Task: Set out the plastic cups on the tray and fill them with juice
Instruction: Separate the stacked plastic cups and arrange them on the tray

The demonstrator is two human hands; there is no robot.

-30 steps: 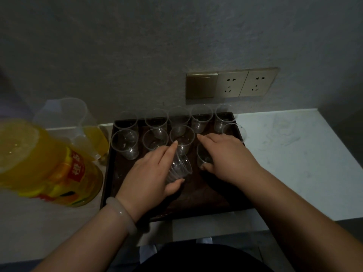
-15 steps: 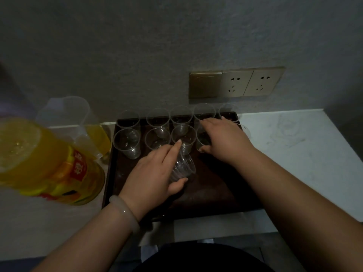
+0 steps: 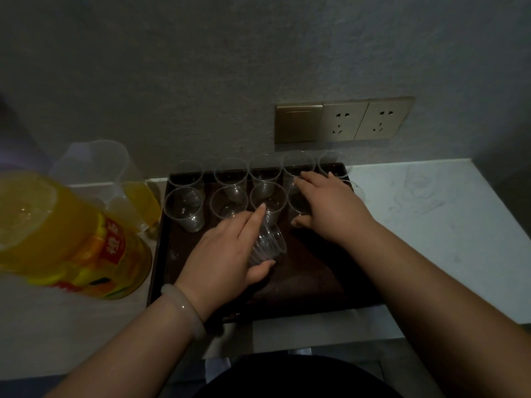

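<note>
- Head view: left hand (image 3: pixel 227 254) grips a stack of cups (image 3: pixel 268 245) lying tilted over the middle of the tray (image 3: pixel 310 282), thumb under, index finger stretched along the top.
- Right hand (image 3: pixel 330 208) reaches over a cup (image 3: pixel 296 201) in the nearer row, fingers draped over the rim, thumb pinching its side.
- Empty cups (image 3: pixel 184 208) stand upright in two rows at the tray's far end.
- Juice bottle (image 3: pixel 66 239) and pitcher (image 3: pixel 115 179) sit on the table (image 3: pixel 431 225), left of the tray.
</note>
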